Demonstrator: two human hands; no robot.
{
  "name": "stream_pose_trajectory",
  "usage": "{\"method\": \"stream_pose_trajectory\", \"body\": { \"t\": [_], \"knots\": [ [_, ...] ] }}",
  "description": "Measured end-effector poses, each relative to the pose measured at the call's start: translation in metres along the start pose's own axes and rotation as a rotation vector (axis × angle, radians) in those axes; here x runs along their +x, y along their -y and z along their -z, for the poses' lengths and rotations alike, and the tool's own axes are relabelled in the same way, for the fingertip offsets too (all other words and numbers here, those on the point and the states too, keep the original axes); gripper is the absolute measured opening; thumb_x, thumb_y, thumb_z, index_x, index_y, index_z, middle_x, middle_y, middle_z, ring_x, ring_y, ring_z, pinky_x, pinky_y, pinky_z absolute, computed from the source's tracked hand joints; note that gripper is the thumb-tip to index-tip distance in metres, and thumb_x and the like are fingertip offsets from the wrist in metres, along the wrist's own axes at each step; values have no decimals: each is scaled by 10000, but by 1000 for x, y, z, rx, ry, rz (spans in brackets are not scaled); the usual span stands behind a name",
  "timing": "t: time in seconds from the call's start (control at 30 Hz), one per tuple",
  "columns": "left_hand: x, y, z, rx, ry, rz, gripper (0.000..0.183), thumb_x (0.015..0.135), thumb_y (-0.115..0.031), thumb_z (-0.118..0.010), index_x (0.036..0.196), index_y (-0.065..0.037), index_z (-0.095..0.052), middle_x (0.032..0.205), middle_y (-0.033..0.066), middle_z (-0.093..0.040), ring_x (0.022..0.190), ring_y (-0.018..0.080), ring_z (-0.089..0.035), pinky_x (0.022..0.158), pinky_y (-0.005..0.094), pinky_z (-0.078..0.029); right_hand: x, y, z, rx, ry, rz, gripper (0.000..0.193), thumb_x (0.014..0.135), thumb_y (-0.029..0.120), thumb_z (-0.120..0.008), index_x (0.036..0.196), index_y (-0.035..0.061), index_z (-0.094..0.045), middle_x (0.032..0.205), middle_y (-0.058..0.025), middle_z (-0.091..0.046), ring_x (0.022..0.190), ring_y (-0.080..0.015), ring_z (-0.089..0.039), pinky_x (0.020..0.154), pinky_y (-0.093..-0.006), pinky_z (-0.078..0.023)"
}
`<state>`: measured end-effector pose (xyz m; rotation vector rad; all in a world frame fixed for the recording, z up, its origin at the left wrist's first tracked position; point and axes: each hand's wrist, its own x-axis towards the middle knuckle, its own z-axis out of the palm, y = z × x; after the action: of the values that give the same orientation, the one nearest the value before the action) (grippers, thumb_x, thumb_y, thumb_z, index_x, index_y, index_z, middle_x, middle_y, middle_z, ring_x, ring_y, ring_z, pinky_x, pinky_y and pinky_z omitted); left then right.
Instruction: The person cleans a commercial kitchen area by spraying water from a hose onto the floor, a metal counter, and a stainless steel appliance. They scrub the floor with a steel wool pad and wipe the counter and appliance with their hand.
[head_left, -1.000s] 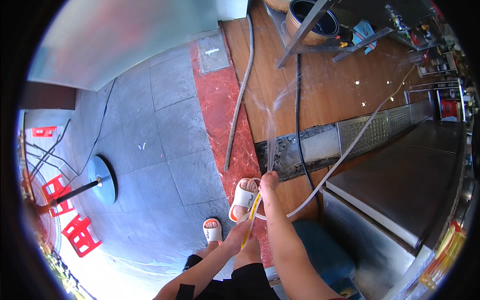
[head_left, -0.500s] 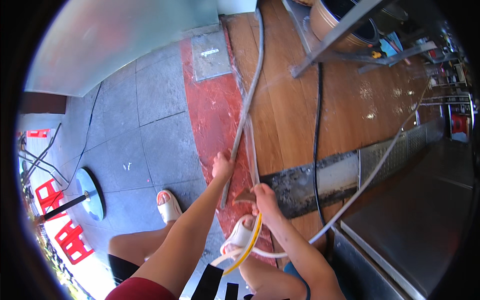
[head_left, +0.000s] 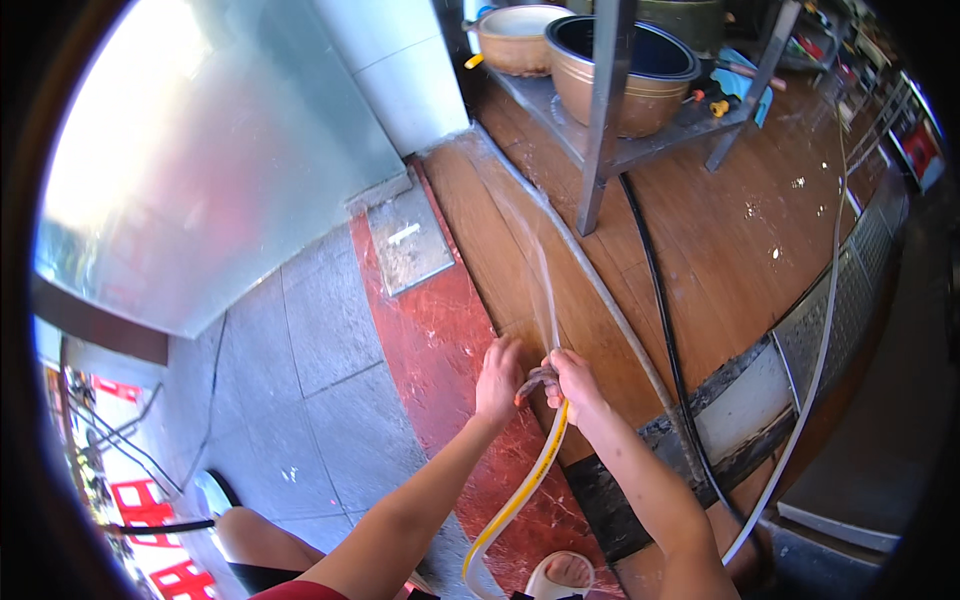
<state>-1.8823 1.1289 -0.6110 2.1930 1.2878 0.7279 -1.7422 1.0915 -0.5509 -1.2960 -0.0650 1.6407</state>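
Observation:
My right hand [head_left: 573, 382] is closed around the end of a clear hose with a yellow stripe [head_left: 538, 465]. A thin jet of water [head_left: 545, 275] runs from it away over the floor. A small brownish curved piece [head_left: 537, 381], its kind unclear, sticks out of the same hand toward the left. Close beside it is my left hand [head_left: 499, 380], fingers loosely bent, with nothing visible in them. Both hands are above the border of a red marble strip [head_left: 440, 340] and wood-look floor [head_left: 520, 230]. A grey hose [head_left: 600, 285] lies to the right, its near end over the drain channel [head_left: 735, 400].
A metal rack [head_left: 603, 140] with a large brown pot [head_left: 625, 85] stands ahead. A black hose [head_left: 655, 270] and a pale hose [head_left: 825, 330] cross the wet floor at right. Frosted glass [head_left: 230, 150] rises at left. Red plastic stools [head_left: 140, 505] are at lower left.
My left hand has let go of the grey hose, which now lies farther right with its end at the drain channel. My hands have come close together, and the view has shifted.

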Motion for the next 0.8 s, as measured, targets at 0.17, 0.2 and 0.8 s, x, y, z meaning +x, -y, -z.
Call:
{"method": "stream_pose_trajectory", "body": {
  "t": [0.17, 0.2, 0.8],
  "knots": [
    [-19, 8, 10, 349, 109, -6, 513, 802, -174, -511, 1295, -74, -411, 1401, 197, -272, 1314, 380, -221, 1079, 427, -225, 19, 9, -11, -81, 138, 16, 187, 904, 234, -451, 810, 79, -499, 600, -11, -457, 389, -72, -362, 311, -213, -299],
    [-20, 10, 8, 425, 183, 23, 526, 812, -204, -503, 1311, -76, -397, 1418, 199, -245, 1327, 382, -194, 1090, 435, -198, 26, 16, -12, -108, 200, 19, 186, 900, 230, -451, 803, 79, -500, 600, -10, -459, 387, -71, -362, 309, -214, -298],
    [116, -48, -116, 477, 381, -920, 479, 773, -257, -506, 1242, -184, -446, 1289, 32, -406, 1259, 215, -342, 1018, 496, -274, -33, 47, 44, -38, 52, 78, 206, 907, 250, -462, 770, 108, -518, 579, 4, -460, 368, -58, -346, 286, -202, -260]
  ]
}}
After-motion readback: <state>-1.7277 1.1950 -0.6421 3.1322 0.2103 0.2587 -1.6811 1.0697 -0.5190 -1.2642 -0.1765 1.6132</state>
